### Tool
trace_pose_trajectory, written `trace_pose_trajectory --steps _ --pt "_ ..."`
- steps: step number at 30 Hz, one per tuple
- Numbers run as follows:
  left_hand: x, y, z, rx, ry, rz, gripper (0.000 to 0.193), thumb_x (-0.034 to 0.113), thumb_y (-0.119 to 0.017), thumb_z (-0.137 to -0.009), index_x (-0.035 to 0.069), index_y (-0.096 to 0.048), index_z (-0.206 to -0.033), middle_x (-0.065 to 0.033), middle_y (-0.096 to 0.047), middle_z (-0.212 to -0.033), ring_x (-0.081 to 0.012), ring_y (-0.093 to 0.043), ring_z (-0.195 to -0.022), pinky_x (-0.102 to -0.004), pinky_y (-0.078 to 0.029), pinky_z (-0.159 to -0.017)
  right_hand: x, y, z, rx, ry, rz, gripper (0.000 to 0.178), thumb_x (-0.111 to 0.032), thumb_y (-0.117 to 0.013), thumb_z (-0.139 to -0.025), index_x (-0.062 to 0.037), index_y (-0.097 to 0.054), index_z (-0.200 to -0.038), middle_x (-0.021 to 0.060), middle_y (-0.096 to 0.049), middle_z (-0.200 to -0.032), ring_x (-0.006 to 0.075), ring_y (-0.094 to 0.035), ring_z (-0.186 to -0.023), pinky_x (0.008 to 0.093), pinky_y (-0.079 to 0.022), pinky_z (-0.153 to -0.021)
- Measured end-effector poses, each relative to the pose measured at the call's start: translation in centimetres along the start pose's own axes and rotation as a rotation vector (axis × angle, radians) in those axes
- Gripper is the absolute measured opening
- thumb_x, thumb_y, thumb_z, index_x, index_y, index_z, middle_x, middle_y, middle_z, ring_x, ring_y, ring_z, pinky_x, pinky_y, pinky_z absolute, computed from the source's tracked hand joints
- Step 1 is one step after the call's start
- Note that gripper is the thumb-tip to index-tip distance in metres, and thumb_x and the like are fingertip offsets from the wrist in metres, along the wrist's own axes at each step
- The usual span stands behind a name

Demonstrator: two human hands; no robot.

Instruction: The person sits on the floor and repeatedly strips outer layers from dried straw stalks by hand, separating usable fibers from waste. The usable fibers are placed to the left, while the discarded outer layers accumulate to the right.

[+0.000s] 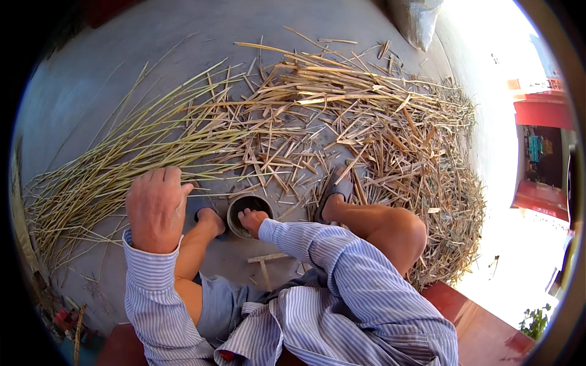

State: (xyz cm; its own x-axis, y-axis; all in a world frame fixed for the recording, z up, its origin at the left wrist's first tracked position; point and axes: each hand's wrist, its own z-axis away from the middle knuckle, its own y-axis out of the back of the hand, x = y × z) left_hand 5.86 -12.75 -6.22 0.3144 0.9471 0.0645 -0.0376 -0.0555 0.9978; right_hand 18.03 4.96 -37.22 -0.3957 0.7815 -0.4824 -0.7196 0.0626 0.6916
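My right hand point(252, 221) reaches over the rim of a round grey bowl point(269, 204), its fingers curled down inside. The inside of the bowl looks dark, and anything between those fingertips is hidden. My left hand point(156, 206) is raised to the left of the bowl, back upward, with the fingers bent under and the thumb close beside them. Its fingertips are out of sight, so I cannot make out what they hold. Beyond it lie long thin greenish-yellow stalks point(140, 143), fanned out to the left.
A heap of split, dry, tan stalk pieces point(397, 137) spreads across the right and far floor. Near my legs lies a T-shaped wooden piece point(264, 263). My sandalled feet flank the bowl. A pale sack point(418, 21) stands at the back; a red wooden bench point(470, 320) is lower right.
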Motion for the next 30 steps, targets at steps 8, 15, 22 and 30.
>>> trace_pose_trajectory --steps 8,15,22,30 --pt "3.7 -0.5 -1.2 -0.069 -0.106 0.051 0.032 0.018 -0.078 -0.069 0.004 -0.062 -0.094 -0.0117 -0.064 -0.086 -0.0318 -0.059 -0.080 -0.0414 -0.044 -0.071 3.4 -3.0 -2.6 -0.230 -0.039 -0.063 0.018 -0.015 -0.064 -0.081 -0.0081 -0.068 -0.097 0.0128 -0.071 -0.098 0.0300 -0.068 -0.097 0.0417 -0.056 -0.078" --pt "6.0 -0.7 -2.5 -0.131 -0.132 0.040 0.035 0.015 -0.079 -0.067 0.003 -0.062 -0.095 -0.0118 -0.063 -0.086 -0.0318 -0.058 -0.082 -0.0420 -0.043 -0.073 7.4 9.3 -2.5 0.084 0.183 -0.606 0.020 -0.026 -0.067 -0.083 -0.0070 -0.067 -0.090 0.0127 -0.069 -0.081 0.0291 -0.068 -0.080 0.0428 -0.052 -0.071" --pt "6.5 -2.0 -3.7 -0.267 -0.135 0.062 0.035 0.016 -0.076 -0.070 0.000 -0.062 -0.097 -0.0138 -0.063 -0.089 -0.0326 -0.057 -0.083 -0.0422 -0.042 -0.074 24.0 22.2 -0.9 0.925 -0.364 -0.911 0.024 -0.022 -0.064 -0.092 0.0012 -0.066 -0.096 0.0092 -0.069 -0.078 0.0128 -0.066 -0.068 0.0272 -0.055 -0.060" --pt "7.7 -2.4 -5.7 -0.369 -0.184 0.074 0.035 0.018 -0.074 -0.071 0.000 -0.061 -0.098 -0.0142 -0.063 -0.093 -0.0315 -0.057 -0.083 -0.0428 -0.041 -0.073 38.4 25.8 -2.5 1.210 -0.592 -0.030 0.027 -0.010 -0.060 -0.082 -0.0075 -0.067 -0.108 0.0174 -0.067 -0.101 0.0360 -0.061 -0.097 0.0440 -0.048 -0.085"
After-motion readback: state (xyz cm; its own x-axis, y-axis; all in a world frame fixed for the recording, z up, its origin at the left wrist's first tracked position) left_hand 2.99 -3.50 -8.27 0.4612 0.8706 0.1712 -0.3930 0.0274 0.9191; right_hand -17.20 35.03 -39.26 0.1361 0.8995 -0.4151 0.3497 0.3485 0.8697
